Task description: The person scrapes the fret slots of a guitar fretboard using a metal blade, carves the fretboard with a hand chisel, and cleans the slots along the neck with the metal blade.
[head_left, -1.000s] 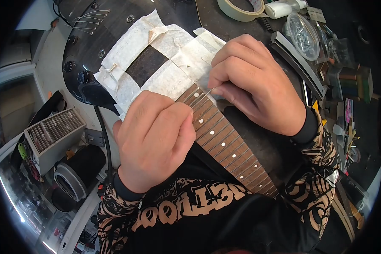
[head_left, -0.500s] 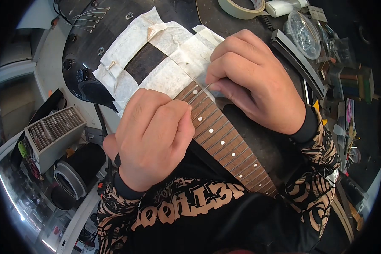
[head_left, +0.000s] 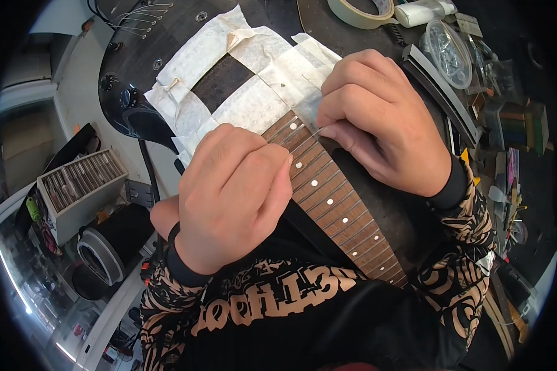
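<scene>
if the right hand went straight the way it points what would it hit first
The right hand would probably meet the fretboard first, near the end beside the white tape, though its height above is unclear.

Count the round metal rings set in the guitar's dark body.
2: the upper ring near the picture's top edge, and the lower ring just left of the white masking. Others may be hidden under the masking.

Brown wooden fretboard [head_left: 337, 201], matt creased paper-like tape [head_left: 252, 99], glossy black guitar body [head_left: 127, 62]
</scene>
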`<state>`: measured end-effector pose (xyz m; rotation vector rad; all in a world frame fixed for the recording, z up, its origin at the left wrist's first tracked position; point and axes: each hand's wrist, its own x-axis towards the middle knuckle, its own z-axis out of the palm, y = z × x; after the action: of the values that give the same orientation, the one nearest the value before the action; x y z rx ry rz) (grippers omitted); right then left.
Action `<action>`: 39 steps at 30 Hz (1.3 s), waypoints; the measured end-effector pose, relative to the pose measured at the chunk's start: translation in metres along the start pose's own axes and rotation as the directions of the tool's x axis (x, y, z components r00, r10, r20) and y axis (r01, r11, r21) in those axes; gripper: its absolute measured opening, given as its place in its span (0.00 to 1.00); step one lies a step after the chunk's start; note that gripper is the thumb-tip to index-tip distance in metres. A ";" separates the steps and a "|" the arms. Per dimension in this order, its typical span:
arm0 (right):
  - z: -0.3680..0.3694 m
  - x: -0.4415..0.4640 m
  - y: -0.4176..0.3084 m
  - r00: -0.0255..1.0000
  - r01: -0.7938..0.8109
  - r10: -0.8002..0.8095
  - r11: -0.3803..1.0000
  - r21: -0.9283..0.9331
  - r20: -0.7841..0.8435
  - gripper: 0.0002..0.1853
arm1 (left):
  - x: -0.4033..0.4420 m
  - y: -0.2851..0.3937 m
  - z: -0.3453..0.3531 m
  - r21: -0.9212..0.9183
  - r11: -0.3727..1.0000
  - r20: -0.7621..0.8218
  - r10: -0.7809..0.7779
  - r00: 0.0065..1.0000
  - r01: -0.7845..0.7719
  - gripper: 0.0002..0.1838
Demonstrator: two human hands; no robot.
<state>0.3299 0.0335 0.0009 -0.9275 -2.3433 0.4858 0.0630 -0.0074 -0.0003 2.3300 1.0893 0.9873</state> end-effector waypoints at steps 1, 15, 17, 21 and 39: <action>0.001 0.001 0.000 1.000 0.000 0.000 1.000 -0.007 0.003 0.17 | 0.001 -0.001 0.000 -0.001 1.000 0.000 0.001 1.000 -0.001 0.13; 0.006 0.012 -0.001 0.999 0.017 -0.019 0.999 0.051 0.044 0.17 | 0.000 -0.002 -0.003 -0.010 0.998 -0.013 -0.060 0.998 0.060 0.12; 0.003 0.012 -0.002 0.998 0.023 -0.027 0.998 0.061 0.065 0.17 | 0.001 -0.003 -0.004 -0.040 0.998 -0.006 -0.040 0.999 0.040 0.12; 0.005 0.013 -0.003 0.998 0.022 -0.024 0.999 0.032 0.060 0.17 | 0.003 -0.006 -0.006 -0.044 0.999 0.018 -0.024 1.000 0.024 0.12; 0.012 0.014 -0.004 1.000 0.027 -0.026 0.999 -0.020 0.009 0.18 | 0.004 -0.009 -0.001 -0.006 1.000 -0.035 0.023 0.999 -0.024 0.13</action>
<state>0.3117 0.0393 -0.0012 -0.9043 -2.3697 0.4573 0.0596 0.0017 -0.0035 2.3340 1.0733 1.0426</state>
